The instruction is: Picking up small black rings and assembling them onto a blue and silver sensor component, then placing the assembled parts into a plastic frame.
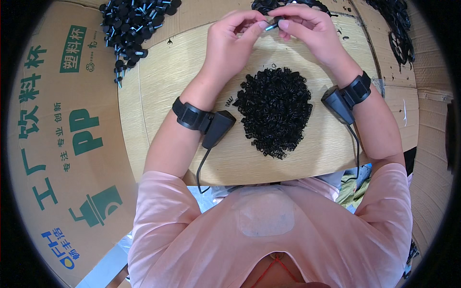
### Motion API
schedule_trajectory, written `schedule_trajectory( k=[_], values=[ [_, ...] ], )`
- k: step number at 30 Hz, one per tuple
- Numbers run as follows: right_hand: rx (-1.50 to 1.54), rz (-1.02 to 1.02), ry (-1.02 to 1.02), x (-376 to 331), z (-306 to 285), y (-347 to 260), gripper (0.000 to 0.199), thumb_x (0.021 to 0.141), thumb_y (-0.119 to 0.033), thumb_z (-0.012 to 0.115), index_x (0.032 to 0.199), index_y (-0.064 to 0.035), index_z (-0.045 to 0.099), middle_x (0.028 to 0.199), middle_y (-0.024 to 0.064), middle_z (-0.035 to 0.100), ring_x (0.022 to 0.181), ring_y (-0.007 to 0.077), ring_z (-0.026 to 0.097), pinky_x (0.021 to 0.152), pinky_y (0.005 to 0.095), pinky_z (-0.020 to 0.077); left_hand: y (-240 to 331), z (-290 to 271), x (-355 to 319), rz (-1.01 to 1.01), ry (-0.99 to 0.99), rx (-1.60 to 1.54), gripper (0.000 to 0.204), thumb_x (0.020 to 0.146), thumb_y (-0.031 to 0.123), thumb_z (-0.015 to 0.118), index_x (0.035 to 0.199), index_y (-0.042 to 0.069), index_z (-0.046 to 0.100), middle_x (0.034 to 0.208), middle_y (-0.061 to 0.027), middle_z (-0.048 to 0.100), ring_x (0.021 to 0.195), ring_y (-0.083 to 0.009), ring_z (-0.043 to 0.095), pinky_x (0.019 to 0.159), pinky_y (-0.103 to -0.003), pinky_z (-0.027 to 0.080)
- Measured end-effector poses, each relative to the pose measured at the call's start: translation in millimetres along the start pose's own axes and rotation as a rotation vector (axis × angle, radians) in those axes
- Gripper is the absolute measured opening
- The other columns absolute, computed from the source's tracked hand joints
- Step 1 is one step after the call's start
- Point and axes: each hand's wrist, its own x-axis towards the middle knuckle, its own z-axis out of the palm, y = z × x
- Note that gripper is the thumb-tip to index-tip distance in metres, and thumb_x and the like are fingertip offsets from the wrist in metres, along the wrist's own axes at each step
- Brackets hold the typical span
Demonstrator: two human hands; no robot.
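Observation:
Both my hands meet at the far edge of the board, around one small bolt [272,27] with a silvery shank and a black head. My right hand [309,31] pinches it by its dark head. The thumb and forefinger of my left hand [235,38] are pressed together at the shank's tip; anything else between them is too small to make out. Nearer to me lies a heap of small black coils [274,113], like tiny springs, with one loose coil [229,102] at its left side.
A pile of black-headed bolts [134,29] spreads at the far left. Dark strips [401,43] lie at the far right, and more black pieces sit behind my hands. A printed cardboard sheet [53,120] flanks the wooden board [163,72]. Corded black devices [218,128] hang at both wrists.

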Motion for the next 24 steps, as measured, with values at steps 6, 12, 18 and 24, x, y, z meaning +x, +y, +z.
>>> schedule_trajectory(
  k=[6, 12, 18, 24],
  values=[
    [-0.172, -0.177, 0.067, 5, 2, 6, 0.017, 0.088, 0.001, 0.062, 0.105, 0.001, 0.064, 0.104, 0.0032, 0.057, 0.092, 0.009, 0.059, 0.078, 0.0223, 0.0496, 5, -1, 0, 0.029, 0.027, 0.185, 0.015, 0.087, 0.009, 0.068, 0.099, -0.001, 0.067, 0.087, -0.001, 0.066, 0.079, -0.0052, 0.059, 0.071, -0.02, 0.049],
    [-0.103, -0.315, -0.006, 3, -4, 11, 0.022, 0.086, 0.003, 0.063, 0.109, 0.0013, 0.061, 0.106, 0.0054, 0.055, 0.093, 0.0107, 0.058, 0.079, 0.0229, 0.0485, 2, -6, 3, -0.194, 0.078, 0.059, 0.015, 0.086, 0.011, 0.069, 0.097, 0.001, 0.069, 0.084, -0.0011, 0.066, 0.075, -0.0063, 0.058, 0.069, -0.02, 0.047],
    [-0.412, -0.339, 0.029, -7, -8, 1, 0.027, 0.085, -0.003, 0.066, 0.112, -0.0027, 0.064, 0.105, 0.005, 0.058, 0.092, 0.0103, 0.058, 0.081, 0.0222, 0.048, -1, -15, 10, -0.201, 0.176, 0.077, 0.015, 0.086, 0.012, 0.069, 0.096, 0.001, 0.069, 0.084, -0.002, 0.066, 0.077, -0.0082, 0.059, 0.071, -0.022, 0.047],
    [-0.6, -0.35, 0.174, -47, -14, -28, 0.026, 0.082, -0.003, 0.068, 0.108, -0.0058, 0.07, 0.103, 0.0049, 0.06, 0.085, 0.0097, 0.057, 0.075, 0.0212, 0.0476, -11, -24, 15, -0.206, 0.331, 0.001, 0.015, 0.085, 0.011, 0.068, 0.094, -0.001, 0.069, 0.076, -0.001, 0.064, 0.068, -0.0065, 0.055, 0.063, -0.021, 0.046]
  ],
)
